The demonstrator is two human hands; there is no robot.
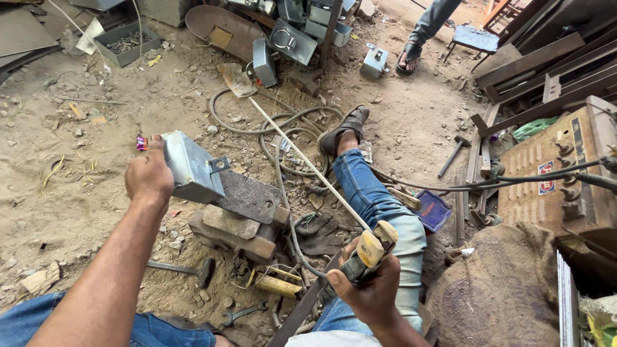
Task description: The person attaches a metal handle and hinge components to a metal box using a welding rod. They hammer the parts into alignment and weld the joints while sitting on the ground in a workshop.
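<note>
My left hand (149,175) grips a small grey sheet-metal box (191,166) and holds it tilted on a rusty steel plate (249,196) that rests on bricks (231,232). My right hand (368,292) is closed on a yellow welding electrode holder (371,249). A long pale welding rod (302,158) sticks out of the holder, up and to the left, its tip above the cables and well apart from the box. My right leg in jeans (373,199) stretches forward with a sandal (344,128) on the foot.
Grey cables (273,122) coil on the dirt floor. More metal boxes (292,40) lie at the back, with a welding machine (559,173), steel angle bars and a hammer (455,153) at right. Another person's sandalled foot (409,58) stands beyond. A burlap sack (501,289) lies near right.
</note>
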